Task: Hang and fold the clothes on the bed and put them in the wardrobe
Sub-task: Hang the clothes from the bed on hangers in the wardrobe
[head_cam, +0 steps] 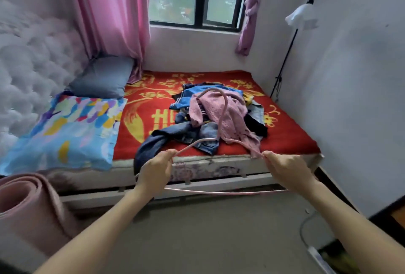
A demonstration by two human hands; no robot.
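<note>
Before the bed (295,142), pink hanger (220,118) crosswise, hook seemingly pointing away

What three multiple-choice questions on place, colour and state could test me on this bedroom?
1. Where does the clothes pile lie? A on the red blanket B on the floor C on a pillow
2. What colour is the hanger? A green B pink C black
3. What holds the hanger? A one hand only B both hands C nothing
Answers: 1 A, the pile sits mid-bed on the blanket; 2 B, its wire is pale pink; 3 B, left hand and right hand each pinch a shoulder.
</note>
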